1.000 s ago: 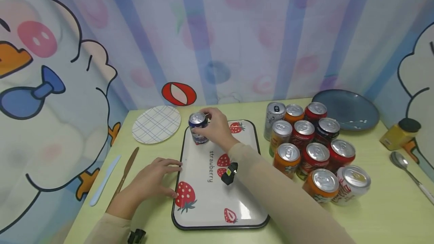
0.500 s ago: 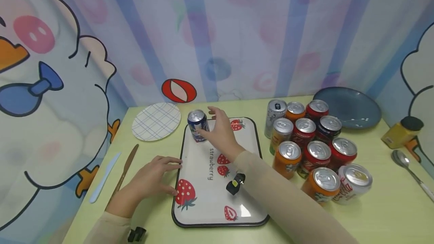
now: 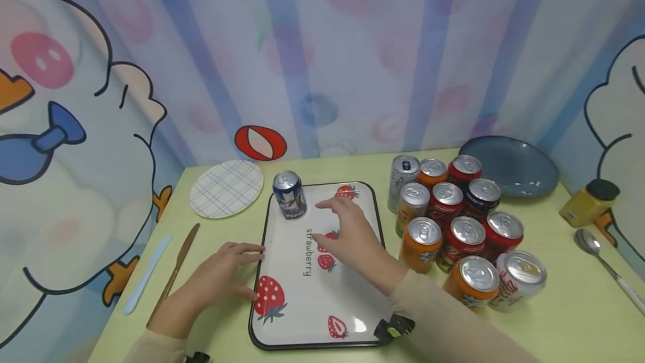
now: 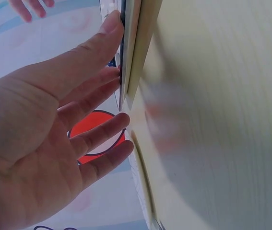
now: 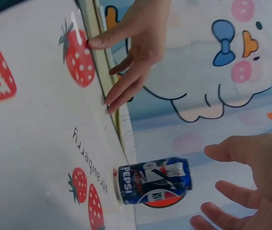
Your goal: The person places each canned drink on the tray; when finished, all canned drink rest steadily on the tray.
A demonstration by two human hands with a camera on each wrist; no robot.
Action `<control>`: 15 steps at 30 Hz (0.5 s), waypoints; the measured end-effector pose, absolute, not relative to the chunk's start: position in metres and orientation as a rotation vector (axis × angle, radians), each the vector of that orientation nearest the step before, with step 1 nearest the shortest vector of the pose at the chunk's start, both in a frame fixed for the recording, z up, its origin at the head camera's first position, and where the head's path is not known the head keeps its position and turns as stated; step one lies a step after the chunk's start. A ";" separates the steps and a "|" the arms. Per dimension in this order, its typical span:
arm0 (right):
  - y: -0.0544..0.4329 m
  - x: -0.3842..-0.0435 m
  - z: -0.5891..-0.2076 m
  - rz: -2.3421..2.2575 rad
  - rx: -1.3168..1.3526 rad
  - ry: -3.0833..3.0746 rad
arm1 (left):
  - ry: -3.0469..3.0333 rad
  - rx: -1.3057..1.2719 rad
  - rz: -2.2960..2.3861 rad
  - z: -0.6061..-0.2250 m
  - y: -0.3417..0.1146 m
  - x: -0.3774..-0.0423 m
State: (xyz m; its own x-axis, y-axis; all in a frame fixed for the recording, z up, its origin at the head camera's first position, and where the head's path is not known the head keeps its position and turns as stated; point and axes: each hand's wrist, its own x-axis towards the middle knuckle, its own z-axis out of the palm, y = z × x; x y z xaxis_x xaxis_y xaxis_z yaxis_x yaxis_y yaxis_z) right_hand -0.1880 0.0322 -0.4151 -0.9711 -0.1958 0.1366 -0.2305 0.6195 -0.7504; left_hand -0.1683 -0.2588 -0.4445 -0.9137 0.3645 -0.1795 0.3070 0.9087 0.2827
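A blue Pepsi can (image 3: pixel 290 195) stands upright at the far left corner of the white strawberry-print tray (image 3: pixel 297 312). My right hand (image 3: pixel 353 237) hovers over the tray, apart from the can, thumb and fingers spread with nothing between them. In the right wrist view the Pepsi can (image 5: pixel 154 180) shows its full label, and my right hand (image 5: pixel 253 182) is off to its side. My left hand (image 3: pixel 219 273) rests at the tray's left edge. The left wrist view shows the thumb and fingertips of my left hand (image 4: pixel 54 129) touching the tray's rim, fingers loosely extended.
Several drink cans (image 3: pixel 447 200) stand grouped right of the tray, with a blue-grey plate (image 3: pixel 519 164) behind them. A yellow jar (image 3: pixel 587 203) and a spoon (image 3: pixel 604 259) lie far right. Left are a checked plate (image 3: pixel 227 189), a blue knife (image 3: pixel 146 276) and a brown knife (image 3: pixel 178 262).
My right hand has let go of the Pepsi can and drawn back toward me and to the right. The can stays at the tray's corner. My left hand keeps its place at the edge.
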 end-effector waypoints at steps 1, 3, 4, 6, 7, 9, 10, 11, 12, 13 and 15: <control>0.038 -0.183 -0.413 1.297 0.382 -2.787 | 2.844 0.507 0.369 -0.444 -0.259 -0.168; 0.051 -0.174 -0.407 1.301 0.413 -2.786 | 2.845 0.498 0.371 -0.444 -0.258 -0.168; 0.058 -0.169 -0.406 1.295 0.440 -2.780 | 2.842 0.493 0.372 -0.446 -0.258 -0.168; 0.073 -0.160 -0.405 1.264 0.509 -2.759 | 2.838 0.490 0.371 -0.447 -0.257 -0.167; 0.080 -0.157 -0.405 1.247 0.551 -2.737 | 2.839 0.494 0.370 -0.448 -0.256 -0.166; 0.096 -0.150 -0.403 1.227 0.630 -2.697 | 2.841 0.490 0.372 -0.448 -0.256 -0.166; 0.103 -0.147 -0.403 1.214 0.664 -2.675 | 2.844 0.492 0.370 -0.448 -0.257 -0.165; 0.110 -0.144 -0.403 1.208 0.693 -2.653 | 2.845 0.495 0.370 -0.448 -0.257 -0.165; 0.117 -0.140 -0.402 1.203 0.705 -2.643 | 2.848 0.500 0.368 -0.448 -0.258 -0.165; 0.124 -0.137 -0.401 1.195 0.717 -2.633 | 2.849 0.507 0.366 -0.448 -0.259 -0.166; 0.138 -0.131 -0.398 1.171 0.725 -2.629 | 2.852 0.518 0.360 -0.448 -0.260 -0.167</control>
